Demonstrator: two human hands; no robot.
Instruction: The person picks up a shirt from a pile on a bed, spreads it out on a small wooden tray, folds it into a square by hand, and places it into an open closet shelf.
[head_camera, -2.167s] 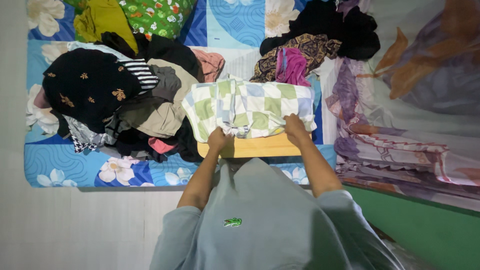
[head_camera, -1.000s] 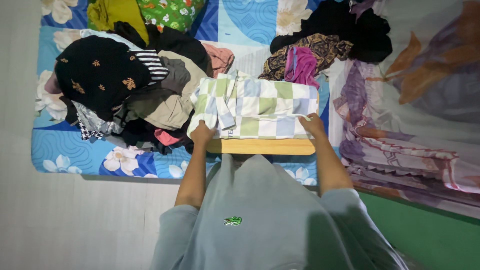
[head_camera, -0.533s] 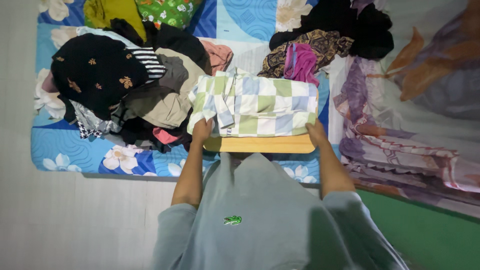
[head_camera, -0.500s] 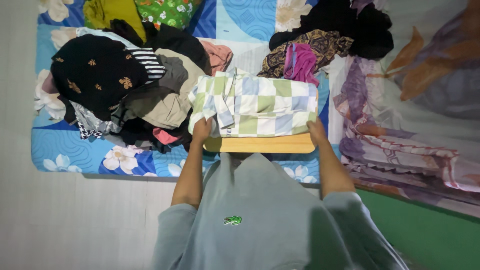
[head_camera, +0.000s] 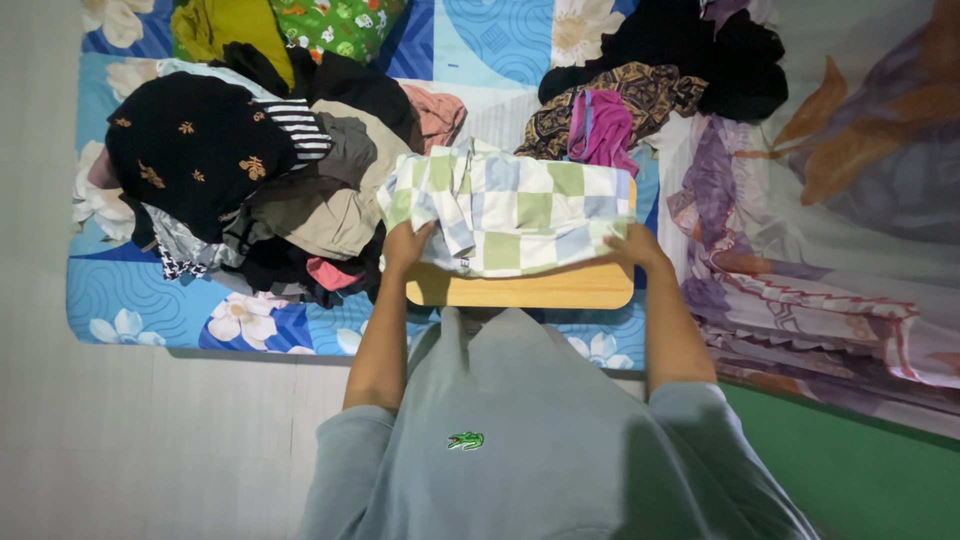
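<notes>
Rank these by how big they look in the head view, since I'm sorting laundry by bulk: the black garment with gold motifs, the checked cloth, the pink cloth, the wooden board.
1. black garment with gold motifs
2. checked cloth, close behind
3. wooden board, mostly covered, so unsure
4. pink cloth

A pale tiled floor is seen beneath a blue flower-printed mattress, flanked by a green painted ledge at right.

wooden board: far part hidden under checked cloth | green patterned cushion: cut by top edge
</notes>
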